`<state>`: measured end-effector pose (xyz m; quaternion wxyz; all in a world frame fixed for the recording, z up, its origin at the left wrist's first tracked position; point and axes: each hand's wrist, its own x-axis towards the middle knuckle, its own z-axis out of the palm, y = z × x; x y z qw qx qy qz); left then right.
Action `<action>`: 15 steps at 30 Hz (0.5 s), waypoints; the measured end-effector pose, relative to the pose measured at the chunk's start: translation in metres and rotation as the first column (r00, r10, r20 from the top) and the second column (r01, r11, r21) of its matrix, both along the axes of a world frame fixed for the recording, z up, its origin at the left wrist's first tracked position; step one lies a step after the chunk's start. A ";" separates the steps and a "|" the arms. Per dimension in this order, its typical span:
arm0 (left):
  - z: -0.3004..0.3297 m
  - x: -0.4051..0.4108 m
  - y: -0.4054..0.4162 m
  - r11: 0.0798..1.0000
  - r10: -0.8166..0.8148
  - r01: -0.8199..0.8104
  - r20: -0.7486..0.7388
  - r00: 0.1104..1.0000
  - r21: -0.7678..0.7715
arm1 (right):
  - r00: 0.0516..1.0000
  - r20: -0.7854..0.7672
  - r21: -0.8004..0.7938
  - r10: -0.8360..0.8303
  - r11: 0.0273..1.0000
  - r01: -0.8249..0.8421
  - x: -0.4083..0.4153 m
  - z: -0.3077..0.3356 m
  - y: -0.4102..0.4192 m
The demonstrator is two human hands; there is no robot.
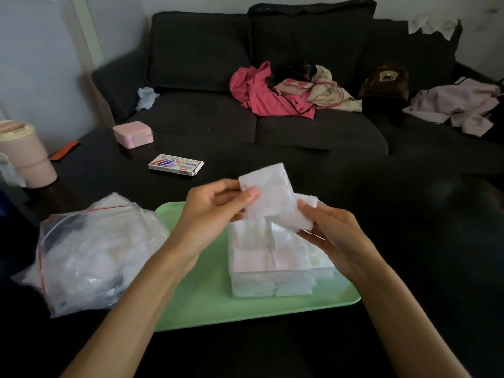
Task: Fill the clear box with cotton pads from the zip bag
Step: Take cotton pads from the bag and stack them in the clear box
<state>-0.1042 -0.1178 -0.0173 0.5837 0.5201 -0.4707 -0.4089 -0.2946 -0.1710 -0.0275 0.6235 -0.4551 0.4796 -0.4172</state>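
- Head view: the left hand (215, 211) is raised over the far edge of a green tray (207, 298), thumb and fingers pinching the left edge of a small stack of white cotton pads (268, 195).
- The right hand (334, 236) pinches a second clump of pads (298, 219), thumb on top and fingers curled beneath; the two bunches overlap in the air between the hands.
- Directly below them sits the clear box (278, 279), standing on the right half of the tray, its top open and already packed with rows of pads up to about the rim.
- The zip bag (90, 252) lies on the dark bench (272, 350) just left of the tray, its side overlapping the tray's left edge; it bulges with white cotton and shows a red zip line along its edge.
- Farther back on the bench lie a flat printed carton (176, 164), a pink case (133, 133) and, at the left edge, a pink lidded cup (24, 154).
- Beyond the bench stands a dark sofa (207, 50) strewn with clothes, a pink-red garment (261, 94) among them.
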 end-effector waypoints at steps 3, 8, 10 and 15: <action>0.002 -0.008 0.004 1.000 -0.023 0.024 0.144 0.989 -0.009 | 0.996 0.016 0.014 0.088 0.996 -0.089 0.006 0.002 0.005; -0.003 -0.011 0.003 0.994 0.112 -0.101 0.303 0.946 -0.053 | 0.979 0.138 0.096 0.147 0.982 -0.161 0.009 0.007 0.006; -0.004 -0.010 0.002 0.987 0.163 -0.153 0.362 0.918 -0.056 | 0.972 0.160 0.117 0.174 0.974 -0.194 0.008 0.009 0.007; -0.011 -0.016 -0.002 0.983 0.183 -0.155 0.483 0.856 -0.096 | 0.978 -0.045 -0.065 0.202 0.977 -0.204 0.005 0.007 0.009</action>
